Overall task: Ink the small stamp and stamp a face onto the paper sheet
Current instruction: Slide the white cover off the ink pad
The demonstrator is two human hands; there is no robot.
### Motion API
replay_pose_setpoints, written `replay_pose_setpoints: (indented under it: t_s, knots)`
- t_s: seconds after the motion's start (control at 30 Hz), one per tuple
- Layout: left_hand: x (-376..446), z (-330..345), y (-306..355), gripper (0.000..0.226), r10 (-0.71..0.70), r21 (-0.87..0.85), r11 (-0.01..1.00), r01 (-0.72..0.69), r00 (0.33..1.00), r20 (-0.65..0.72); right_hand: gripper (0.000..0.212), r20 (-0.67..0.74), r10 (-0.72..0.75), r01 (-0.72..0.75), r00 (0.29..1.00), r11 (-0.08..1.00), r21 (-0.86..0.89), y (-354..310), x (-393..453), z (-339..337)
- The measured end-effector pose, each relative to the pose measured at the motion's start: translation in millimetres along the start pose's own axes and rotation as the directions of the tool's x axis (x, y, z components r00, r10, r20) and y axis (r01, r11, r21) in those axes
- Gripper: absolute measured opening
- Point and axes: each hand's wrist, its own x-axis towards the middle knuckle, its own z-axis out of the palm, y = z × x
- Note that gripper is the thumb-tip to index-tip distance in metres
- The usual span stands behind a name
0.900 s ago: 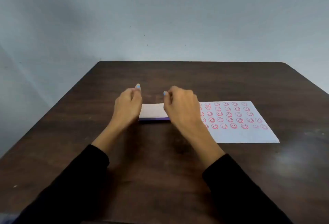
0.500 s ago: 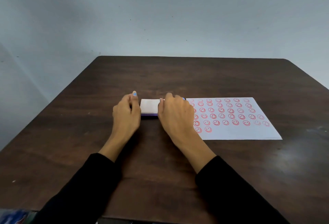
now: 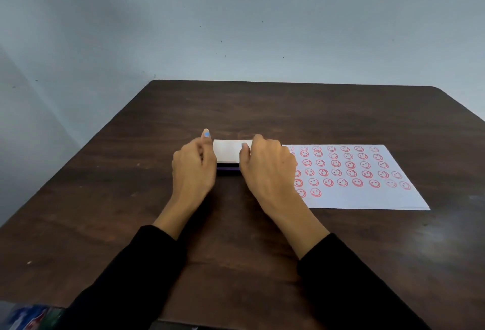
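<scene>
A flat ink pad sits on the dark wooden table [image 3: 262, 109], with a white lid [image 3: 227, 151] over a purple base [image 3: 228, 169]. A dark gap shows between the lid's near edge and the base. My left hand [image 3: 193, 169] grips the pad's left end, one finger raised. My right hand [image 3: 267, 167] holds the right end, its thumb on the lid. Just right of the pad lies the white paper sheet [image 3: 367, 199], covered with several rows of red smiley faces. No small stamp shows; my hands hide the pad's ends.
A grey wall stands behind the table's far edge. Something blue and colourful [image 3: 29, 316] peeks out below the table's near left corner.
Both hands came down from just above the pad and closed on its two ends. The lid's near edge now stands a little off the purple base.
</scene>
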Motion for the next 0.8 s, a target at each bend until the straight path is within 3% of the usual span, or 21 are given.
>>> replay_pose_setpoints:
  t_s: [0.17, 0.33, 0.53, 0.73, 0.8]
  knots:
    - [8.3, -15.7, 0.6, 0.046, -0.020, 0.000, 1.000, 0.021, 0.990, -0.141, 0.031, -0.114, -0.085, 0.101, 0.990, 0.985, 0.141, -22.1, -5.7, -1.2]
    - [25.3, -41.6, -14.1, 0.051, -0.164, 0.050, 0.980, 0.192, 0.927, -0.338, 0.023, -0.052, -0.190, 0.196, 0.980, 0.911, 0.362, -54.2, -9.4, 19.4]
    - [25.2, -51.8, -31.3, 0.050, -0.218, 0.318, 0.897, 0.308, 0.932, -0.289, 0.027, 0.057, -0.259, 0.229, 0.964, 0.921, 0.315, -67.5, -11.3, 43.9]
    - [25.3, -55.2, -39.8, 0.051, -0.240, 0.487, 0.803, 0.344, 0.934, -0.265, 0.028, 0.067, -0.303, 0.276, 0.951, 0.925, 0.262, -63.4, -13.4, 47.7]
    - [26.5, -55.9, -40.7, 0.048, -0.238, 0.512, 0.789, 0.338, 0.938, -0.251, 0.029, -0.006, -0.273, 0.263, 0.962, 0.919, 0.293, -56.9, -11.0, 37.8]
